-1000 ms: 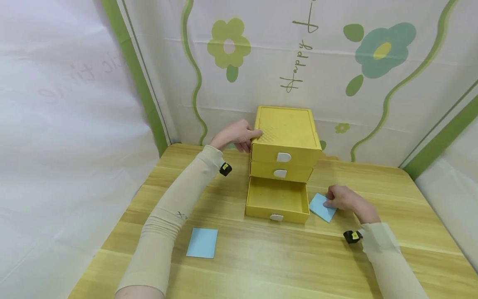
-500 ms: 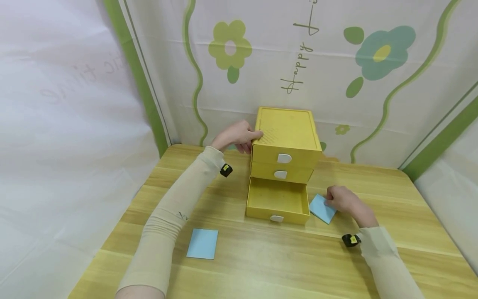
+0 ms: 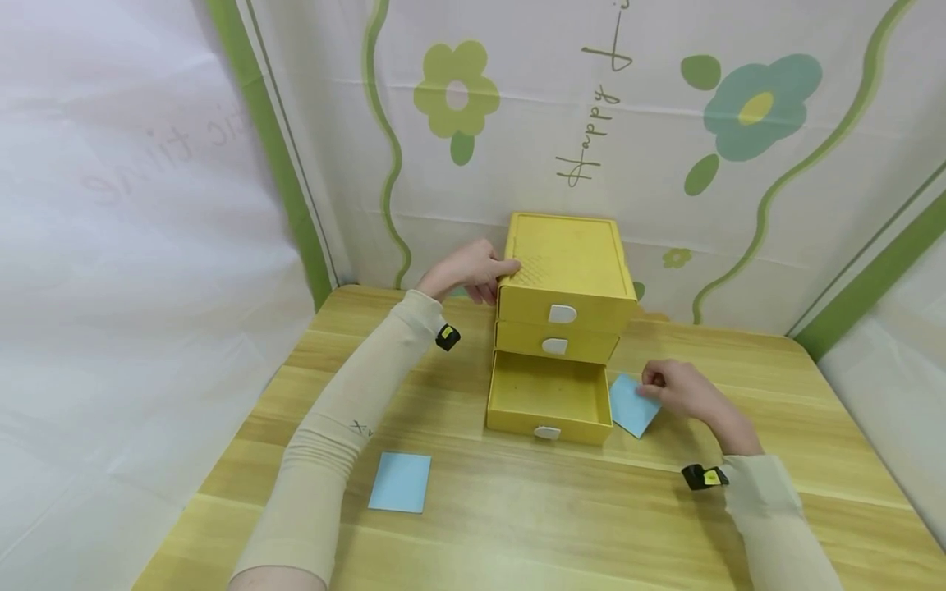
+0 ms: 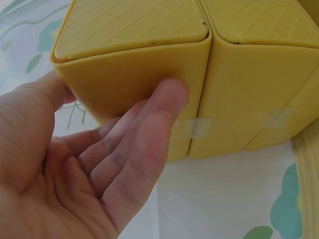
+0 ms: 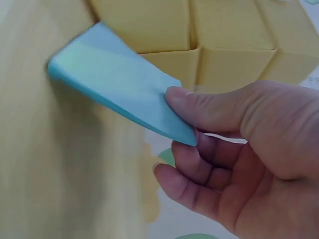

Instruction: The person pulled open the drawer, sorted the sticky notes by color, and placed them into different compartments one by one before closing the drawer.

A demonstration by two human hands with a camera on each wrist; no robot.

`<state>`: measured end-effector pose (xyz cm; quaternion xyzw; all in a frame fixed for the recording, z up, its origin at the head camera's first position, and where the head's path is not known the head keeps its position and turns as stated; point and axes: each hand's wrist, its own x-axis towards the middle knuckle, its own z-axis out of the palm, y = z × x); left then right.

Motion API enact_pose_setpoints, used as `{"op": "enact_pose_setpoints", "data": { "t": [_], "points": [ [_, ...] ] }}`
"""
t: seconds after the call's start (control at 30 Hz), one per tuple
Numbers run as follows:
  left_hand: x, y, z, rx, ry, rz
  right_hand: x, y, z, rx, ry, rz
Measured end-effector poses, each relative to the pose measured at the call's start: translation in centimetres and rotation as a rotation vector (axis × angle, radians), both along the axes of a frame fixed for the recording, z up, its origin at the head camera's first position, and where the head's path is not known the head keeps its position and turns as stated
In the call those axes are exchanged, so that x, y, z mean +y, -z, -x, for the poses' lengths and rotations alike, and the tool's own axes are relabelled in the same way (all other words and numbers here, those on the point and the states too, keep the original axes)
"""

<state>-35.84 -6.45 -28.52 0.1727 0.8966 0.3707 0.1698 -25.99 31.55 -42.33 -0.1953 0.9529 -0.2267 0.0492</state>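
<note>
A pad of blue sticky notes (image 3: 631, 408) is pinched at one corner between the thumb and fingers of my right hand (image 3: 687, 390). In the right wrist view the pad (image 5: 114, 79) bends slightly, tilted up off the table at my end. It lies right beside the yellow drawer unit (image 3: 569, 254), whose bottom drawer (image 3: 547, 390) is pulled out with nothing in it. My left hand (image 3: 469, 267) rests on the unit's upper left edge, thumb on top. In the left wrist view, its nearly straight fingers (image 4: 144, 149) lie along the unit's side.
Another blue sticky note pad (image 3: 400, 483) lies flat on the wooden table (image 3: 517, 509), left of the drawer. The two upper drawers, with white tabs (image 3: 562, 313), are closed. A printed cloth (image 3: 517, 164) hangs behind the table.
My right hand has lifted the near corner of the sticky note pad and shifted it slightly left, towards the drawer. The left hand and the drawer unit have stayed in place.
</note>
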Motion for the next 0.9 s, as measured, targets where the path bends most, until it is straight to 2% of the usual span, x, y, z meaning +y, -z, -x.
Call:
{"op": "enact_pose_setpoints", "data": {
  "t": [0.3, 0.7, 0.9],
  "points": [
    [0.1, -0.1, 0.0, -0.020, -0.013, -0.010, -0.1, -2.5, -1.2, 0.135, 0.013, 0.037],
    [0.2, 0.1, 0.2, 0.003, -0.005, 0.004, -0.6, -5.6, -2.9, 0.251, 0.024, 0.053],
    [0.1, 0.1, 0.2, -0.005, -0.012, -0.002, -1.1, -6.6, -3.5, 0.316, 0.009, 0.081]
  ]
}}
